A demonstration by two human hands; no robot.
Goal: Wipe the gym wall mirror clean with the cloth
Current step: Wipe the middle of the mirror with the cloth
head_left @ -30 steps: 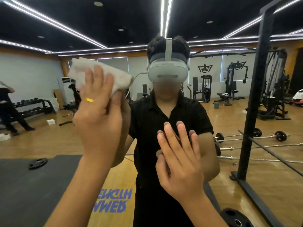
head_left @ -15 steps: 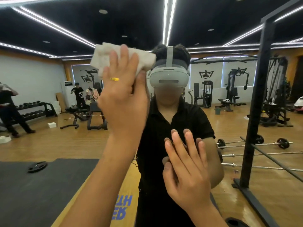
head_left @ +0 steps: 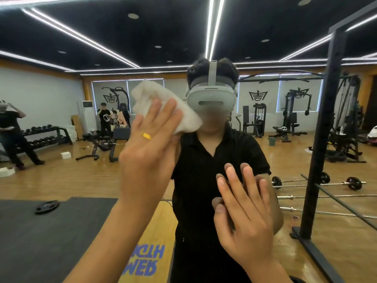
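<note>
- On my feed the mirror (head_left: 51, 176) fills the whole view. I use the grey headset (head_left: 211, 99) on the reflected person as my marker for everything else.
- The left hand (head_left: 149, 160) is raised just left of the headset and a little below it. Its fingers are straight and spread, lying flat over the cloth (head_left: 183, 119), so it presses the cloth to the glass instead of clutching it.
- The cloth is white and crumpled and lies against the mirror. Its right edge covers the lower left corner of the headset's reflection.
- I see a gold ring (head_left: 146, 136) on one finger of that hand, below and left of the headset.
- The right hand (head_left: 244, 217) is well below the headset and slightly to its right. It is spread flat and holds nothing, and its straight fingertips meet their own reflected tips on the glass.
- Far right of the headset stands a black rack post (head_left: 326, 139). Barbells (head_left: 318, 183) lie on the wooden floor low beside it.
- Far left of the headset and below it, a weight plate (head_left: 47, 206) lies on a dark mat (head_left: 40, 242).
- Left of the headset I see a bench (head_left: 102, 144), and further left a dumbbell rack (head_left: 40, 137).
</note>
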